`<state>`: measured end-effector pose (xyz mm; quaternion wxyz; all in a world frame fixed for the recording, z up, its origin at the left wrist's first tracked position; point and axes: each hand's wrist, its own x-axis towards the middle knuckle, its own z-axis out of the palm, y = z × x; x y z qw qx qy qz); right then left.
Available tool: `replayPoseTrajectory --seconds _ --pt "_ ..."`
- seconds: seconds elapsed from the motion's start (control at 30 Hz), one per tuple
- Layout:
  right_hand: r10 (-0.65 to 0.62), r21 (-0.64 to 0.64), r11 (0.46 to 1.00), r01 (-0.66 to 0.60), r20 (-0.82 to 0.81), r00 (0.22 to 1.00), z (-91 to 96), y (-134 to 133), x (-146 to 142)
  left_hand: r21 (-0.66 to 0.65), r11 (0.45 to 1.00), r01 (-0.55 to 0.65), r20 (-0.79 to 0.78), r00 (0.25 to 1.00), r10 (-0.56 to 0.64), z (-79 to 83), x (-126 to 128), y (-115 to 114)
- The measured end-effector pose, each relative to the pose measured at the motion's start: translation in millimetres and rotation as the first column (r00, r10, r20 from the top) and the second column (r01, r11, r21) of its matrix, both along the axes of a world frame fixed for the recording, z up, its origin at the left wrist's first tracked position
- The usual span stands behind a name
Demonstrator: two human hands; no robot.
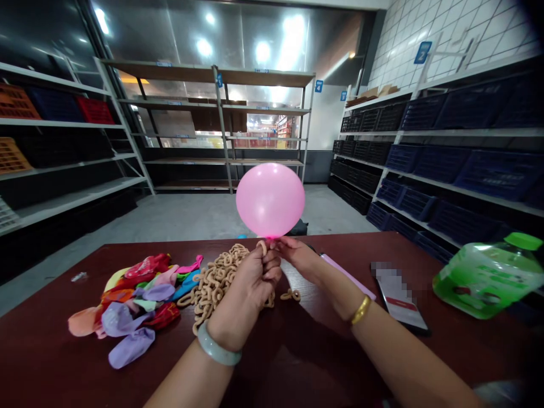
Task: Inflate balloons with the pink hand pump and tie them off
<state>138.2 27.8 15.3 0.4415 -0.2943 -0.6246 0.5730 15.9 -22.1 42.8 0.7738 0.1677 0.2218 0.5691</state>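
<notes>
A blown-up pink balloon stands above my two hands, which meet at its neck. My left hand is curled closed and pinches a tan rubber band at the neck. My right hand pinches the balloon's neck from the right side. Both hover over a dark red table. A heap of tan rubber bands lies just left of my left hand. A pile of flat coloured balloons lies further left.
A phone and a pink flat strip lie to the right of my right wrist. A green plastic bottle lies at the table's right edge. Shelving with crates lines both side walls, and bare racks stand behind.
</notes>
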Motion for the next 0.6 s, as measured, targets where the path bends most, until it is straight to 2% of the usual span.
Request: replayPoseTrajectory --seconds 0.1,0.17,0.23,0.33,0.47,0.6 --pt "0.165 -0.202 0.954 -0.224 -0.273 0.948 -6.0 4 -8 -0.070 0.989 0.133 0.112 0.986 -0.125 3.5 11 -5" --pt "0.237 -0.262 0.911 -0.319 -0.301 0.924 -6.5 1 -7 -0.109 0.979 0.171 0.141 0.978 -0.155 4.9 15 -7" --pt "0.244 -0.303 0.891 -0.338 -0.310 0.919 -8.4 -2 -2 -0.149 0.970 0.193 0.144 0.974 -0.172 5.1 17 -6" --pt "0.169 -0.296 0.923 -0.248 -0.268 0.948 -14.3 -2 10 -0.193 0.962 0.196 0.162 0.973 -0.165 3.1 14 -1" --pt "0.007 -0.245 0.969 -0.032 -0.102 0.995 -17.7 4 21 -0.195 0.966 0.170 0.167 0.976 -0.138 -2.8 7 10" --pt "-0.113 -0.220 0.971 0.092 -0.088 0.990 -12.2 7 24 -0.140 0.978 0.154 0.047 0.988 -0.149 -11.7 5 13"
